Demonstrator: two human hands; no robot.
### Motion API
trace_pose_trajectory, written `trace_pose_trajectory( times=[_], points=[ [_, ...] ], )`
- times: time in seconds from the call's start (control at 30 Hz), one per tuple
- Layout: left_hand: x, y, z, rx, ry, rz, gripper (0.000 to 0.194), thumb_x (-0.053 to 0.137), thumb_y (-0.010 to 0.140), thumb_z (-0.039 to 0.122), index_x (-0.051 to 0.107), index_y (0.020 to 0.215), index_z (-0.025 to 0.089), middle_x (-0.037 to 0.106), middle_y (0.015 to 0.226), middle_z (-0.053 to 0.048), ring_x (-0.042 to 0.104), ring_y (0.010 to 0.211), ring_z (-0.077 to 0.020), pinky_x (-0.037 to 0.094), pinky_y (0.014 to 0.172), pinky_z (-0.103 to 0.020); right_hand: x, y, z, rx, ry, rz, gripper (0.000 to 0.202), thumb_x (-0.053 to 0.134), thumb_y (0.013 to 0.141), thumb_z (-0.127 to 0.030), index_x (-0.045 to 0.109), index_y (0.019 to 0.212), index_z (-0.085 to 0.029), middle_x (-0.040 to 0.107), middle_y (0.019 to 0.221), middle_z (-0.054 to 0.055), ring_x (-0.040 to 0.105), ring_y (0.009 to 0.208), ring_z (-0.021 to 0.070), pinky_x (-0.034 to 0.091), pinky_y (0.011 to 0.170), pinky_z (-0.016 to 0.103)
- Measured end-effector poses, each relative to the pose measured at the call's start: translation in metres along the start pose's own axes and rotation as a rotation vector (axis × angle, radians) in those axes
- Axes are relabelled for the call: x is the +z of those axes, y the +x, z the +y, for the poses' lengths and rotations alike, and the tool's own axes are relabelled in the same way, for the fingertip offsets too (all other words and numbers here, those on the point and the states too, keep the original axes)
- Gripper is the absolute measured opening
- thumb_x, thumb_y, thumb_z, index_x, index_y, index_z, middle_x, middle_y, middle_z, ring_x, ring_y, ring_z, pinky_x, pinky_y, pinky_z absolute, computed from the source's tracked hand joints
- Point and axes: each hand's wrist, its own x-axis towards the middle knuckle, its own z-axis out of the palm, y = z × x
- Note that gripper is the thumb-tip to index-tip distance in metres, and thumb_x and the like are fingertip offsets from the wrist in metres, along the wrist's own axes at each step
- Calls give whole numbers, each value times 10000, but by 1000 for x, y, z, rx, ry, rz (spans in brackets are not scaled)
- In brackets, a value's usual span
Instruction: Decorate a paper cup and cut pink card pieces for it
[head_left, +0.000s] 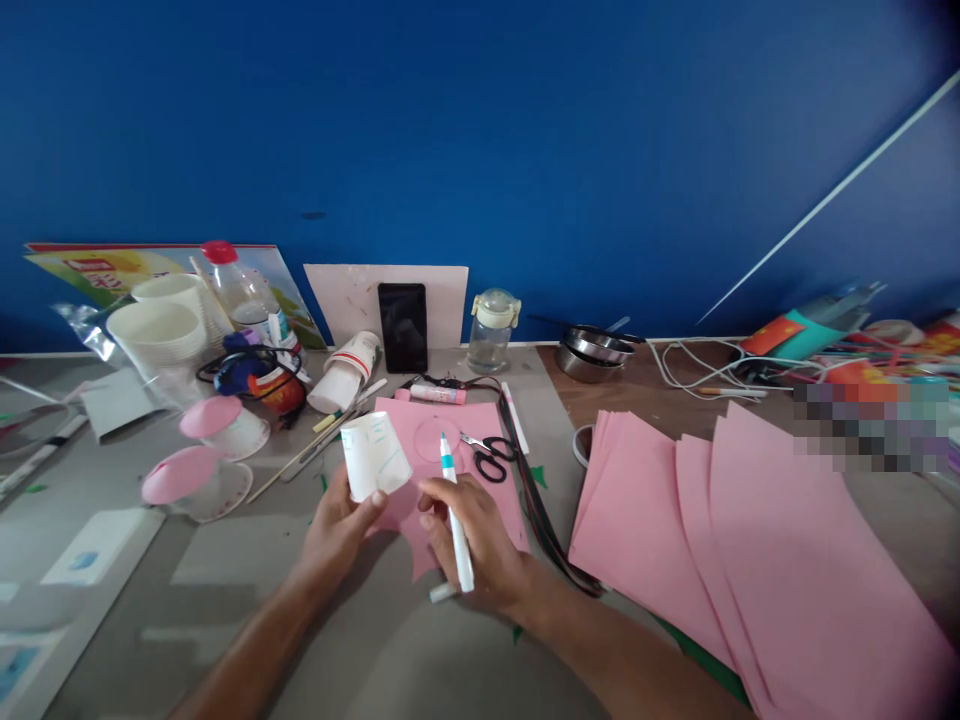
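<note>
My left hand (343, 522) is closed on a white paper cup (375, 458) that bears thin green pen lines. My right hand (480, 535) grips a white marker pen (459, 535) with a teal band, its teal tip bare and pointing up and away from me. Apart from the tip, to its left, is the cup. Beneath both hands lies a pink paper sheet (401, 415) with a round outline drawn on it. Black-handled scissors (491, 455) rest on the sheet's right side. A small pale cap-like piece (442, 593) shows below my right hand.
Pink sheets (637, 500) fan out at right. Two pink-topped cups (225, 425), stacked cups (161, 335) and a red-capped bottle (232, 290) stand left. A phone (403, 328), glass jar (493, 335) and metal bowls (592, 355) line the blue wall. A dark cable (536, 510) runs beside the sheet.
</note>
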Motion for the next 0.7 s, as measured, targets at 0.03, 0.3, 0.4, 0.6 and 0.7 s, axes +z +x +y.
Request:
trace_pose_trajectory(
  times=[0.03, 0.3, 0.4, 0.6, 0.7],
  points=[
    [-4, 2, 1, 42, 137, 33, 638, 737, 706, 473, 523, 1217, 157, 638, 1133, -121, 582, 1041, -302, 441, 906, -414, -1, 1, 1, -23, 9, 0, 323, 485, 875, -130, 486, 1192, -195, 674, 857, 55, 604, 743, 194, 499, 738, 361],
    [-22, 22, -4, 148, 666, 147, 669, 664, 716, 415, 448, 1296, 163, 580, 1253, -137, 553, 1126, -309, 410, 970, -446, 2, 1, 22, 14, -54, 28, 320, 474, 881, -156, 506, 1198, -194, 690, 869, 67, 641, 767, 203, 496, 772, 369],
    [-22, 25, -4, 187, 831, 204, 684, 682, 682, 363, 459, 1294, 153, 560, 1271, -163, 498, 1192, -342, 360, 1017, -490, 3, 1, 33, 64, -61, 66, 291, 473, 891, -183, 511, 1180, -183, 689, 877, 69, 643, 761, 201, 495, 784, 372],
    [-3, -19, 24, 503, 533, 285, 550, 807, 586, 258, 627, 1104, 231, 578, 1169, -104, 461, 1188, -340, 305, 1052, -448, 3, 0, 40, 151, -31, 138, 289, 483, 891, -180, 507, 1180, -185, 683, 932, 77, 634, 838, 202, 489, 789, 355],
    [21, -54, 24, 407, 285, -278, 348, 861, 518, 309, 744, 843, 265, 675, 912, -107, 579, 903, -343, 395, 910, -471, 3, -1, 40, 145, -18, 154, 292, 482, 891, -189, 509, 1181, -183, 684, 931, 81, 635, 846, 205, 487, 802, 357]
  ],
)
